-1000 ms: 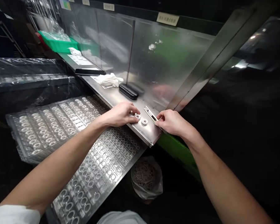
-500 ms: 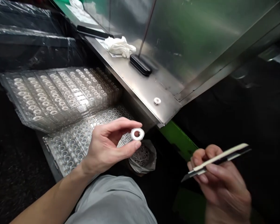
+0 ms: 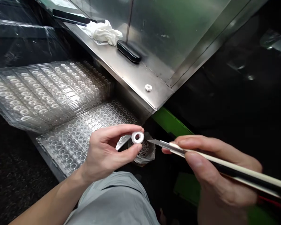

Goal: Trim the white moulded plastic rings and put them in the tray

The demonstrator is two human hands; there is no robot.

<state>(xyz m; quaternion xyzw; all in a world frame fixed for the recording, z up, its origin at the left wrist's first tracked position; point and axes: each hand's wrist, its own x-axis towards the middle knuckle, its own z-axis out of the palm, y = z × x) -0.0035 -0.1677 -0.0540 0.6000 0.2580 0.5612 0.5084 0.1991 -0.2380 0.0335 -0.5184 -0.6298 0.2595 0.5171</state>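
Observation:
Between thumb and forefinger, my left hand [image 3: 110,147] pinches a small white plastic ring [image 3: 134,137] with a round hole through it. My right hand [image 3: 215,165] is wrapped around a utility knife [image 3: 196,155] with a pale and black handle. Its bare blade points left, and the tip is close to the ring's right side with a small gap between them. Behind the ring stands a bag [image 3: 152,155] of thin scraps, partly covered by my left hand. A second white ring [image 3: 148,87] lies on the metal ledge [image 3: 135,82].
On the left, a stack of clear trays [image 3: 30,90] holds rows of white rings. In front of it lies a clear tray [image 3: 61,150] with round pockets. A black case [image 3: 128,51], a crumpled white cloth [image 3: 104,32] and a black bar [image 3: 70,17] rest on the ledge.
My right hand has turned the knife and brought its blade tip leftward and up, near the ring. My left hand still holds the ring. The view has shifted slightly.

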